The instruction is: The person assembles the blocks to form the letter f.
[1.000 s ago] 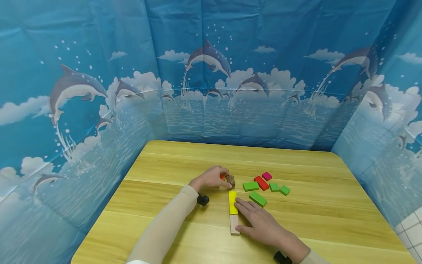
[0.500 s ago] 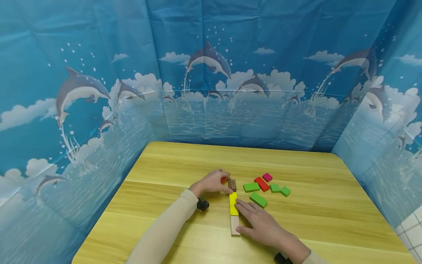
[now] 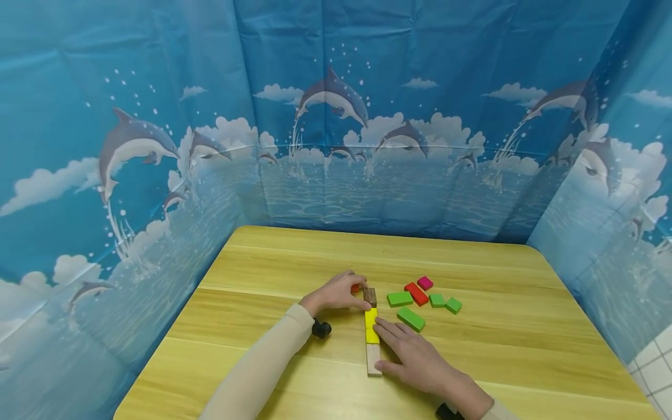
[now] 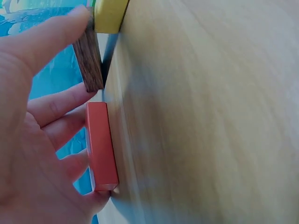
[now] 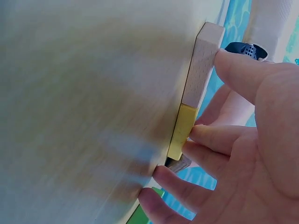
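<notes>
On the counter (image 3: 525, 338), two-handed block stuff.
Pinching dark brown block (image 3: 370, 297) in left hand (image 3: 338, 293), touching yellow block (image 5: 182, 129) and pale block (image 5: 201, 67) with right hand (image 3: 417, 359), fingers pretty straight.

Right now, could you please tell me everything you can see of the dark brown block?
The dark brown block is small and rectangular, with streaky grain that looks like wood. It sits just beyond the yellow section, in line with it. The left hand pinches it, thumb towards the yellow, a finger at its far end. Whether it rests fully flat is hard to tell.
</notes>
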Demonstrator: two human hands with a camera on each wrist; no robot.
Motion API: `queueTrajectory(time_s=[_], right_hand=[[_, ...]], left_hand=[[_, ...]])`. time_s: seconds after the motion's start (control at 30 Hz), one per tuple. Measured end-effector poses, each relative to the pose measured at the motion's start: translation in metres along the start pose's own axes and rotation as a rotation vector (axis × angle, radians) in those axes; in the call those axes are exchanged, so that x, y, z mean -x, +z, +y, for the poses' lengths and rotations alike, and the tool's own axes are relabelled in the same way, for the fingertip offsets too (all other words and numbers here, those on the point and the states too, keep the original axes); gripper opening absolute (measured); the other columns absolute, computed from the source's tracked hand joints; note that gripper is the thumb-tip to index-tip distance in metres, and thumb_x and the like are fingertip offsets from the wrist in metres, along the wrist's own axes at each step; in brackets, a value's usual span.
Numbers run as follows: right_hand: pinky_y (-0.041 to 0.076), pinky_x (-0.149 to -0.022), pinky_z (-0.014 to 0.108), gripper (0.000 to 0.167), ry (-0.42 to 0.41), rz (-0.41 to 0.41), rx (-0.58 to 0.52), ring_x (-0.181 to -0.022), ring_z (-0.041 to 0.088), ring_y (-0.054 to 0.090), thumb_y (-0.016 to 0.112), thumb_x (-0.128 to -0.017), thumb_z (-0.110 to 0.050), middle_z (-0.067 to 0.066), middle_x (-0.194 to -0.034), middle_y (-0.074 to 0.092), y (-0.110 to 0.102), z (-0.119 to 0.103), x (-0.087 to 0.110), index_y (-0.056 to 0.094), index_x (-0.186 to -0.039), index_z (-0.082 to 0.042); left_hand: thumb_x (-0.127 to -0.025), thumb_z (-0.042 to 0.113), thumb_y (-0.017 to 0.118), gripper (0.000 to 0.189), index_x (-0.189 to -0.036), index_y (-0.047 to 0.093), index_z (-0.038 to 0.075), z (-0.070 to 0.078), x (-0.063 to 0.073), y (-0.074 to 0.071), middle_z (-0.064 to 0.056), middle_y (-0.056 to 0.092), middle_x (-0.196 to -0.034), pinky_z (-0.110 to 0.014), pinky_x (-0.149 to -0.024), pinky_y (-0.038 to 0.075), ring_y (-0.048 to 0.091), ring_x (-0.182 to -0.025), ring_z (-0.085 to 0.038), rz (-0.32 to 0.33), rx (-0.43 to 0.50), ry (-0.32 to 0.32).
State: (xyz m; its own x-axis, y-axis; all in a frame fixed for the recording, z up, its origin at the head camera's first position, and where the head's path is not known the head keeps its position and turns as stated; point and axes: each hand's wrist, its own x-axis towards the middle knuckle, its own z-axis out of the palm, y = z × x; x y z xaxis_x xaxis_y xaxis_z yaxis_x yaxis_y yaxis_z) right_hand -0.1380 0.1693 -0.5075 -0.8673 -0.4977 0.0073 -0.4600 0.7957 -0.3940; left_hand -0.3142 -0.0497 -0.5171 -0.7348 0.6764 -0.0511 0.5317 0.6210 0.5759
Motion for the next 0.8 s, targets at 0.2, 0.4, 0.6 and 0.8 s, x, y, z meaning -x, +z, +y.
queueTrajectory(time_s=[0.2,0.4,0.6,0.8], right_hand=[[0.035,-0.109,0.060,0.076,-0.004,0.011,0.011,-0.144,0.040,0.033,0.060,-0.097,-0.056,0.003,-0.162,0.032,0.0011,-0.0008,-0.0003,0.042,-0.155,-0.011],[0.036,-0.108,0.059,0.076,-0.006,0.015,0.016,-0.143,0.040,0.034,0.060,-0.097,-0.056,0.004,-0.162,0.033,0.0015,-0.0016,-0.0019,0.042,-0.155,-0.011],[0.036,-0.108,0.060,0.075,0.002,0.014,0.011,-0.143,0.040,0.034,0.061,-0.097,-0.055,0.005,-0.162,0.033,0.0013,-0.0030,-0.0034,0.042,-0.155,-0.010],[0.037,-0.106,0.062,0.075,0.010,0.020,0.015,-0.143,0.042,0.034,0.061,-0.097,-0.055,0.005,-0.162,0.033,0.0023,-0.0044,-0.0050,0.042,-0.155,-0.010]], left_hand=[[-0.085,0.054,0.077,0.065,-0.137,0.060,0.018,-0.0006,-0.0015,-0.0012,0.003,0.056,-0.132,-0.035,-0.099,0.046,0.054,-0.112,-0.013,0.009,-0.007,0.008],[-0.088,0.051,0.076,0.061,-0.137,0.061,0.017,-0.0004,-0.0003,-0.0021,0.003,0.057,-0.127,-0.035,-0.096,0.047,0.054,-0.108,-0.013,0.016,-0.018,0.030],[-0.091,0.047,0.074,0.056,-0.137,0.061,0.018,-0.0014,-0.0013,-0.0016,0.001,0.059,-0.126,-0.034,-0.093,0.048,0.054,-0.105,-0.013,0.021,-0.051,0.060],[-0.090,0.048,0.074,0.053,-0.134,0.062,0.022,-0.0038,-0.0040,-0.0013,0.004,0.061,-0.125,-0.036,-0.095,0.047,0.053,-0.113,-0.015,0.030,-0.063,0.065]])
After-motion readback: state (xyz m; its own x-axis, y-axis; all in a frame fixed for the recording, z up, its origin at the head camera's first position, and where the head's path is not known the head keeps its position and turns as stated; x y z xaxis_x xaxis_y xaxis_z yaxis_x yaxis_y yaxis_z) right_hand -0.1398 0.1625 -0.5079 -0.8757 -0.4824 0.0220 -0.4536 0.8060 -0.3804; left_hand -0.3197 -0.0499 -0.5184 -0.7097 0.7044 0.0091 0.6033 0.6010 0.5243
